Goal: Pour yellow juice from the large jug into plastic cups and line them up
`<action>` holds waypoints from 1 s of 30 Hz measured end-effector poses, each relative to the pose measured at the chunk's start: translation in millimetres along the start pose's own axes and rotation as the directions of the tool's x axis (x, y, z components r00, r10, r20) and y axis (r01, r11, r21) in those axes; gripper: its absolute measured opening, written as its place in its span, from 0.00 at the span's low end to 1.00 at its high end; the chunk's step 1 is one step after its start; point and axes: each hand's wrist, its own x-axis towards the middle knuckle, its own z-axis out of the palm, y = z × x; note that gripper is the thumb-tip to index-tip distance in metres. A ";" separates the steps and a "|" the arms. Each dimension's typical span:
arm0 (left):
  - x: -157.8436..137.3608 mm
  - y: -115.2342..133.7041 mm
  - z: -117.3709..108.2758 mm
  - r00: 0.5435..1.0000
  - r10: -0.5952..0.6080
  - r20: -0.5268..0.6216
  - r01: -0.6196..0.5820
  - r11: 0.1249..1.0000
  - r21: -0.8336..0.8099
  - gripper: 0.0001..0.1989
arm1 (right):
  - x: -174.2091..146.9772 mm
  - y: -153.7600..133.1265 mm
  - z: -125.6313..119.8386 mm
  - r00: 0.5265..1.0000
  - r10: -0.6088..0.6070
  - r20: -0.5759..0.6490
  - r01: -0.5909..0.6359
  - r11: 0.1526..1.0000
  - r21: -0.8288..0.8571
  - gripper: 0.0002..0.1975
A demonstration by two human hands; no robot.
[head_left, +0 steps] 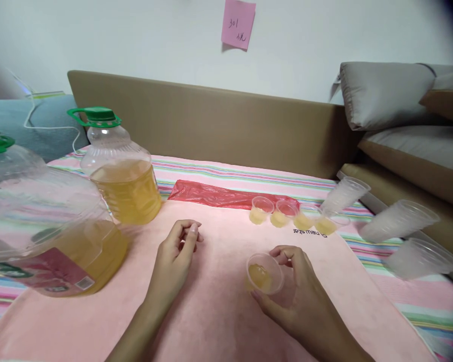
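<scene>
My right hand (296,291) grips a small clear plastic cup (272,287) between thumb and fingers. Some yellow liquid lies in its bottom, and the cup tilts a little toward me. To its left, my left hand (180,249) hovers over the pink cloth (219,311) with fingers loosely curled in and the thumb against them; nothing shows in it. Beyond my right hand stand several similar cups (261,207) in a row, each with yellow liquid at the bottom. A large clear jug (132,193) with a green handled cap, partly full of yellow liquid, is left of my left hand.
A second big jug (60,201) fills the near left. Flattened red plastic (211,195) lies behind the cups. Several stacks of nested clear cups (400,221) lean at the right on a striped sheet (434,296). Grey cushions (388,93) pile up behind them, beside a brown board (211,125).
</scene>
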 end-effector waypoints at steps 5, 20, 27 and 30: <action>-0.2 0.5 -0.3 1.000 0.009 0.002 -0.009 1.000 0.000 0.16 | 0.8 -2.7 0.4 1.000 0.013 -0.002 -0.013 1.000 0.012 0.24; 4.0 3.4 -14.3 1.000 0.022 -0.022 -0.023 0.998 -0.057 0.18 | 61.0 -25.9 -12.4 0.999 -0.029 0.018 0.028 0.999 0.021 0.24; 4.0 3.8 -14.9 0.999 0.006 -0.037 -0.009 0.995 -0.096 0.18 | 130.2 -16.1 -4.7 0.996 -0.081 0.046 0.083 0.995 -0.048 0.28; 3.5 4.3 -16.2 0.999 -0.002 -0.039 -0.002 0.994 -0.106 0.18 | 152.0 -7.3 7.3 0.996 -0.075 0.040 0.078 0.994 -0.075 0.29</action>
